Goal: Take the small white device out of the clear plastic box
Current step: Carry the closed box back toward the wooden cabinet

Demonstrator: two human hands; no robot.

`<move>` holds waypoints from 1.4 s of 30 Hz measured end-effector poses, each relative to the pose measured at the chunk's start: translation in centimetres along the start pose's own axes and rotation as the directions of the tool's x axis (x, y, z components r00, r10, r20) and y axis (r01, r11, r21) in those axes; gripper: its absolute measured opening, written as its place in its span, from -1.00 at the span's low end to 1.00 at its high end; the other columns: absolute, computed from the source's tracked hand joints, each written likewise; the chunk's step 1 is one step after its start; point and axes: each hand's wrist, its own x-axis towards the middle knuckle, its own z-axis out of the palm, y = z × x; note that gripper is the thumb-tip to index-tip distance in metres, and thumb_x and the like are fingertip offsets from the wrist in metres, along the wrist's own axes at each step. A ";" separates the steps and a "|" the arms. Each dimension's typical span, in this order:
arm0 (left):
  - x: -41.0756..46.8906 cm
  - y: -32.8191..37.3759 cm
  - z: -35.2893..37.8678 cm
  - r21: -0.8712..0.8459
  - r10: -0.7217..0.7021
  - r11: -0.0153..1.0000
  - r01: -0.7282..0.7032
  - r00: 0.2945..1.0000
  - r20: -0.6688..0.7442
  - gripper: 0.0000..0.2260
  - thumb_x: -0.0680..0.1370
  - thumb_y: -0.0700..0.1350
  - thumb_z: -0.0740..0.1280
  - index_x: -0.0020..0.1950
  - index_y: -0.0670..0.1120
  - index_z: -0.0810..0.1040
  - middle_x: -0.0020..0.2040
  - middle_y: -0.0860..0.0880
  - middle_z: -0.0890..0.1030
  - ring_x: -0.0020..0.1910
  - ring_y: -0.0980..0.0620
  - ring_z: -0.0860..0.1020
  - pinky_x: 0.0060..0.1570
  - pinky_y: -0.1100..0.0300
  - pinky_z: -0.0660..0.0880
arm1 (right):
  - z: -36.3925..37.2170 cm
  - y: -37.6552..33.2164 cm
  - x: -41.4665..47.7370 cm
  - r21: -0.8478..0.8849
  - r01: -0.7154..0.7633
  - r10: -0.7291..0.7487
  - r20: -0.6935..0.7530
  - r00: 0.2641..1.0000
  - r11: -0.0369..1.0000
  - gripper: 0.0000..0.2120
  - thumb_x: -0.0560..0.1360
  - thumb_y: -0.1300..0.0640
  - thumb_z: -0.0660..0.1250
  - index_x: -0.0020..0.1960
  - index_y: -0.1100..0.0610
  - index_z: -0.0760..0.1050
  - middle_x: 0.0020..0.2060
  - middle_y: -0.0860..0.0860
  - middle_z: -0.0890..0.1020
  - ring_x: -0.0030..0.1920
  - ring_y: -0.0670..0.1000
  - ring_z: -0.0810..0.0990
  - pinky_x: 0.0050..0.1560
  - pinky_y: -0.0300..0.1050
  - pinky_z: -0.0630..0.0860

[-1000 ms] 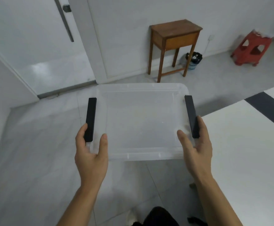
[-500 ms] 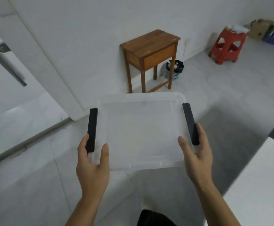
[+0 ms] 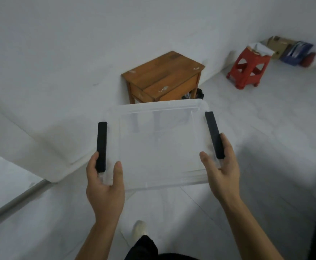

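I carry a clear plastic box [image 3: 159,143] with a see-through lid in front of me, held above the floor. It has a black clip handle on each short side. My left hand [image 3: 104,184] grips the near left corner by the left black handle [image 3: 101,145]. My right hand [image 3: 221,169] grips the near right corner by the right black handle [image 3: 214,134]. No small white device shows through the lid; the inside looks hazy.
A small wooden table [image 3: 164,77] stands against the white wall just beyond the box, with a dark bin behind its legs. A red plastic stool [image 3: 249,68] and boxes sit at the far right. My foot [image 3: 139,229] is on the grey tile floor.
The view has swung right and I have stepped toward the wooden table, which is now closer and partly behind the box. The door and white tabletop have left view. My grip is unchanged.
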 end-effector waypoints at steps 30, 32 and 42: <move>45.4 5.7 56.2 0.232 -0.136 0.963 0.139 0.990 -0.029 -0.46 0.59 0.03 0.32 0.53 -0.02 0.25 0.48 -0.09 0.38 0.42 -0.12 0.38 0.33 -0.03 0.34 | 17.2 9.6 74.6 -0.235 0.019 0.056 0.309 0.949 0.972 -0.33 0.55 -0.18 0.26 0.56 -0.10 0.07 0.40 -0.16 0.39 0.26 -0.07 0.44 0.22 0.01 0.49; 47.8 3.9 58.6 0.248 -0.175 0.952 0.182 0.983 -0.051 -0.47 0.61 0.03 0.29 0.55 -0.03 0.24 0.49 -0.10 0.36 0.42 -0.12 0.37 0.29 0.05 0.31 | 19.8 11.3 78.5 -0.283 0.089 0.035 0.406 0.913 0.955 -0.32 0.54 -0.24 0.25 0.55 -0.16 0.03 0.36 -0.19 0.39 0.26 -0.07 0.46 0.18 -0.04 0.50; 58.9 0.7 66.9 0.268 -0.369 0.891 0.366 0.928 -0.040 -0.30 0.53 0.20 0.34 0.57 0.03 0.15 0.51 -0.11 0.30 0.42 -0.13 0.35 0.30 -0.09 0.34 | 30.9 13.9 93.4 -0.473 0.182 0.157 0.590 0.792 0.862 -0.17 0.53 -0.19 0.29 0.61 0.04 -0.08 0.50 0.05 0.27 0.44 0.15 0.35 0.32 0.16 0.43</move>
